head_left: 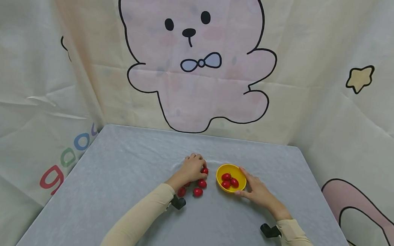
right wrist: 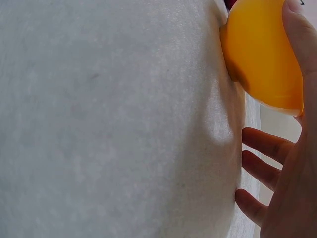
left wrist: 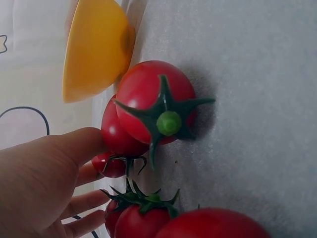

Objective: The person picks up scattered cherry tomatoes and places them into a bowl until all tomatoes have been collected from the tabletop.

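Note:
A yellow bowl [head_left: 218, 179] with several red cherry tomatoes [head_left: 234, 183] in it stands right of the table's middle. My right hand [head_left: 258, 190] holds it by the rim on its right side, thumb at the near side and index finger at the far side. The other fingers [right wrist: 265, 171] stretch out beyond the bowl in the right wrist view. Left of the bowl, my left hand [head_left: 191, 169] reaches over a group of tomatoes and pinches a cherry tomato [head_left: 205, 171] between thumb and fingers. Green-stemmed tomatoes [left wrist: 157, 101] lie close to the thumb in the left wrist view.
Loose tomatoes [head_left: 197, 192] lie below my left palm, some partly hidden by the wrist. Pale grey cloth covers the table [head_left: 141, 146]. A printed curtain [head_left: 286, 106] hangs right behind its far edge, with more fabric along both sides.

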Demonstrator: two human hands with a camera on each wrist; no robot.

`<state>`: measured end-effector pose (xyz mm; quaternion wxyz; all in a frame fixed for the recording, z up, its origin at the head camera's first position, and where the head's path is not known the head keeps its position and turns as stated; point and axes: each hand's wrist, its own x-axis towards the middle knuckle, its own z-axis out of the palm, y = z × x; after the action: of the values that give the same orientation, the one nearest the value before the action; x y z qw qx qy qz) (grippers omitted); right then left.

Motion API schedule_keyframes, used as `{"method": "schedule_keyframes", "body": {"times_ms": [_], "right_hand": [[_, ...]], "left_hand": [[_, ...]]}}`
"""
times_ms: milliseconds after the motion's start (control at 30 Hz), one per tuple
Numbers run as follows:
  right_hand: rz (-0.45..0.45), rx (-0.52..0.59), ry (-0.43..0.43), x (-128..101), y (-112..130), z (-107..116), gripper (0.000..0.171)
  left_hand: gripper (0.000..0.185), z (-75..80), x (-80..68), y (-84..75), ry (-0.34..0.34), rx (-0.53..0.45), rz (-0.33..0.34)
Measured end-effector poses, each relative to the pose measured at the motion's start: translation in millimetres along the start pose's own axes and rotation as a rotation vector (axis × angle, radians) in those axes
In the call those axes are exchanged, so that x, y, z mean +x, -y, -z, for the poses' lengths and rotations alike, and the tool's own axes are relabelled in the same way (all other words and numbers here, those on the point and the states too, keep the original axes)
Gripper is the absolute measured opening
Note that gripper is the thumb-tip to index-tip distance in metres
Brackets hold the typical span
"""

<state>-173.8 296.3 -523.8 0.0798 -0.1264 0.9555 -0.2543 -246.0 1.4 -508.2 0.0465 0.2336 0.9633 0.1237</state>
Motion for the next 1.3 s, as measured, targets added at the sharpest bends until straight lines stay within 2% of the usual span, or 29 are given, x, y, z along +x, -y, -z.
{"method": "schedule_keyframes", "body": {"times_ms": [200,367,767,1033,1300], "right_hand": [[0.017,-0.003,-0.004,1,-2,1,0.100],[0.044,0.005,-0.017,0,-3,2,0.099],[0.033,0.006,-0.002,2,-3,5,0.100],[0.037,0.011,-0.006,1,-2,5,0.100],[0.035,0.015,-0.002,0,0,5,0.100]], "left_hand": [[0.040,-0.2,-0.3,-1.8,0.027,0.018,0.021],[0.041,0.2,2.2,-2.3,0.013,0.030,0.022],[0.042,11.0,5.6,-8.3,0.013,0.025,0.015],[0.033,17.5,6.0,-10.1,-0.004,0.000,-0.015],[0.036,13.2,3.1,-5.6,0.044,0.021,0.002]]}}
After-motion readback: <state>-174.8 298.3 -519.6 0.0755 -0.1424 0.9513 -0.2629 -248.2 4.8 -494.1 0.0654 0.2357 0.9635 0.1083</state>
